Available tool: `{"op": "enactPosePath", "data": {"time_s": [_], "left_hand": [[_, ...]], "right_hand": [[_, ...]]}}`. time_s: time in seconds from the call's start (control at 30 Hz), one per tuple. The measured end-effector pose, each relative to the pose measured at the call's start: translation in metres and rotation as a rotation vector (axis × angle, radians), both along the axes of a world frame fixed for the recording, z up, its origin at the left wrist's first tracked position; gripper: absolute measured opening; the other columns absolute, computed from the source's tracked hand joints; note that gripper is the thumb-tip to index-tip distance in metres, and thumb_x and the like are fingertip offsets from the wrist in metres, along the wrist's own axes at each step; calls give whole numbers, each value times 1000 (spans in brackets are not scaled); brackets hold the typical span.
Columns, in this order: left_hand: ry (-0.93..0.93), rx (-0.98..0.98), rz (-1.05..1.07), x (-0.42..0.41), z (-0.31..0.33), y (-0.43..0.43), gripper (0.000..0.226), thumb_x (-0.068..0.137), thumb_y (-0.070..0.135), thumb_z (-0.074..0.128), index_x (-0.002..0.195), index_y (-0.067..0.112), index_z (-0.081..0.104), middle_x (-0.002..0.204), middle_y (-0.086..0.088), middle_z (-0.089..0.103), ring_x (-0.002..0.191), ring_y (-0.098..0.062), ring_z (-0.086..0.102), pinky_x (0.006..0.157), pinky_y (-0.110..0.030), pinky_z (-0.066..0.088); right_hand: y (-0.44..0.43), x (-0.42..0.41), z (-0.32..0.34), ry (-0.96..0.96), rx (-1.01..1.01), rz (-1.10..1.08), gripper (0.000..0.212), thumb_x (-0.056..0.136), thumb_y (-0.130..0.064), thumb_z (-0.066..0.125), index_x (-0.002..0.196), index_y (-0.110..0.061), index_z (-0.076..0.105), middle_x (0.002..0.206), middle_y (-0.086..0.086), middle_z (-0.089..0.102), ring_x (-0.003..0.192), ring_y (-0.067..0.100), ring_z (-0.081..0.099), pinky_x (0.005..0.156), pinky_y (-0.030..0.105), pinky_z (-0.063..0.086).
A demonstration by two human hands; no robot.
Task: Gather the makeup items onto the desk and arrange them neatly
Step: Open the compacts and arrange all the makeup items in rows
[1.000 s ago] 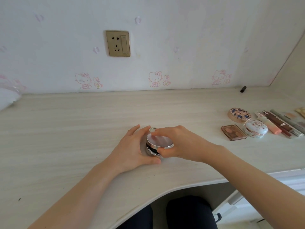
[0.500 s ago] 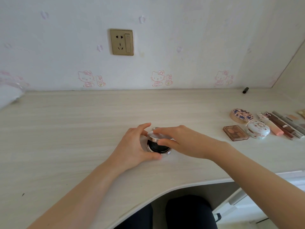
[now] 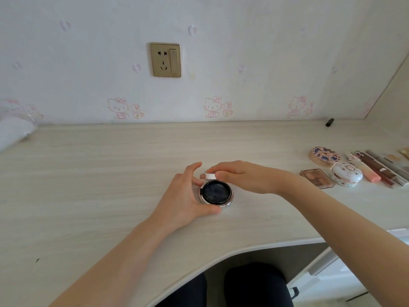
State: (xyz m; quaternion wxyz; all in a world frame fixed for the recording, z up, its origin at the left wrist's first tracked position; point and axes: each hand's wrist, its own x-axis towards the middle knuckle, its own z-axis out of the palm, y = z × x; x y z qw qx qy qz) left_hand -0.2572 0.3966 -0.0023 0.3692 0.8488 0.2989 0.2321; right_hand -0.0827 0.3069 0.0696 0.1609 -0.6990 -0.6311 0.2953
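A round silver cushion compact [image 3: 215,193] lies on the pale wooden desk [image 3: 110,173] near the middle, its lid swung up and a black puff showing inside. My left hand [image 3: 183,196] cups the compact's base from the left. My right hand [image 3: 243,176] pinches the raised lid [image 3: 207,175] at the far side. To the right lie a square eyeshadow palette [image 3: 317,177], a white flowered round case [image 3: 346,173], a patterned round compact [image 3: 324,155] and several tubes and sticks [image 3: 376,168] side by side.
A small black cap [image 3: 329,122] lies by the wall at the back right. A clear plastic bag [image 3: 15,127] sits at the far left edge. A wall socket [image 3: 165,59] is above the desk. The desk's curved front edge is close to my legs.
The compact's lid has been lifted from nearly closed to fully open, exposing the black puff. My right hand moved back with the lid; my left hand stayed on the base.
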Motion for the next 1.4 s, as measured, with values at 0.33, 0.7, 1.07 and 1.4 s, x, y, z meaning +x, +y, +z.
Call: {"op": "enactPosePath", "data": {"time_s": [0.33,0.7,1.07,1.4], "left_hand": [[14,-47,19,-2,2,-5,124,46,53,88,145,43,12,110,29,52,113,5,40,80,-6,28],[55,215,32,-15,0,-22,51,76,52,69,120,31,54,118,19,55,116,-2,44,88,-2,27],[167,426,-29,-7,-5,-11,60,91,52,50,144,25,40,148,11,40,143,-8,23,115,-22,22],[126,422,12,8,-6,17,54,95,42,51,141,17,41,145,8,42,140,-11,29,112,-27,29]], "right_hand": [[-20,-10,-28,118,253,-262,48,99,-46,34,143,-27,37,142,-11,46,127,4,43,99,17,29],[-54,-39,-66,-245,477,-303,47,93,-34,56,133,-10,48,129,2,57,122,7,25,97,-6,-7],[-37,-42,-69,-410,422,-319,57,95,-44,48,141,-12,39,140,-1,49,137,21,32,115,22,14],[3,-31,-66,-502,397,-291,52,99,-43,38,144,-19,34,143,-9,43,138,13,29,109,24,27]]}}
